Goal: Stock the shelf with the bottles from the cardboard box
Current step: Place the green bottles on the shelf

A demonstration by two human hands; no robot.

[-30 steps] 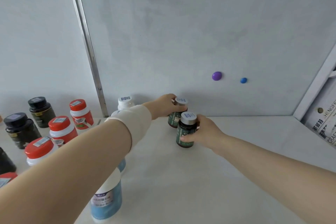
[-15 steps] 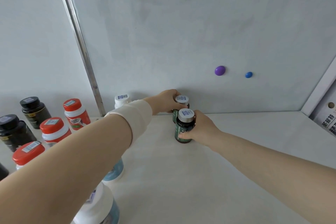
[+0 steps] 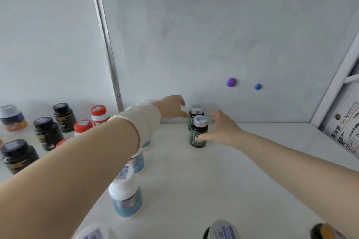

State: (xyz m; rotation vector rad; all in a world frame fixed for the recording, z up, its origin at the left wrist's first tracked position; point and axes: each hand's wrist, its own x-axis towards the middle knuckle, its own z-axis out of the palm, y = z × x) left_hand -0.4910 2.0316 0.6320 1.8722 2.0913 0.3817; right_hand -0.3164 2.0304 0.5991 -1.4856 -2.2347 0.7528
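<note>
Head view, left hand (image 3: 172, 106), right hand (image 3: 223, 131) splayed empty, bottles (image 3: 198, 134) between, carton (image 3: 347, 122) reads SHENGFEITE

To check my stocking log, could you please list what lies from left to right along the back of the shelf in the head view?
Grey-lidded orange-labelled bottle, black-lidded dark bottle, red-lidded white bottle, left hand, front silver-lidded dark green bottle, right hand, small blue round magnet.

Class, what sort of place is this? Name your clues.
Probably a shop or pharmacy shelf: rows of barcoded supplement bottles, a white shelf board, a metal upright dividing the back panel.
</note>
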